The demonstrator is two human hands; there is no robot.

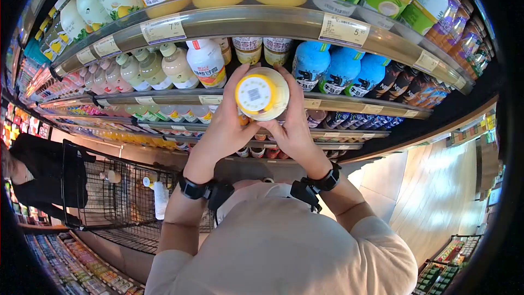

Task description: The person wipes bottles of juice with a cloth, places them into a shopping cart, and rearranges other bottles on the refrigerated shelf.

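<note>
Both of my hands are wrapped round a drink bottle (255,96) with a yellow-rimmed white cap, seen from above in front of the shelves. My left hand (231,123) grips its left side, and my right hand (295,114) its right side. Most of the bottle's body is hidden under the cap and behind my fingers. Just behind it on the shelf, a white bottle with an orange label (206,65) stands to the left and blue bottles (311,65) to the right.
A shelf edge with price tags (344,29) curves above my hands, with cartons and bottles over it. At lower left is a wire shopping cart (117,196) holding a bottle (160,199); a person in dark clothes (46,169) stands beside it. Wooden floor (426,186) lies to the right.
</note>
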